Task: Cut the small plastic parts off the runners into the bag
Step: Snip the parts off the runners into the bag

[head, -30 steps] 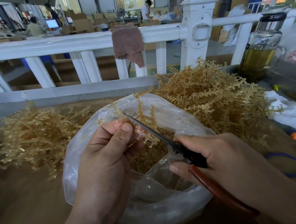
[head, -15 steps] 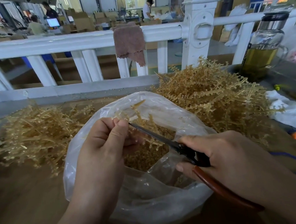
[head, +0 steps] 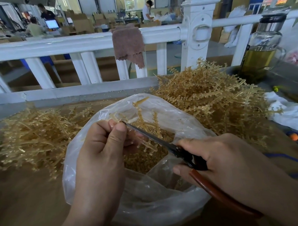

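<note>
On a workshop bench [head: 28, 197], above the open bag [head: 149, 207], my left hand [head: 98, 150] pinches a seemingly light, springy runner [head: 140, 113] by its stem, the safest hold, while my right hand [head: 225, 160] grips scissors [head: 155, 140].

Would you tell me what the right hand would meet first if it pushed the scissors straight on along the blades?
Likely the runner pinched by the left hand, then that thumb: the right hand's scissors point at it, though depth is unclear.
</note>
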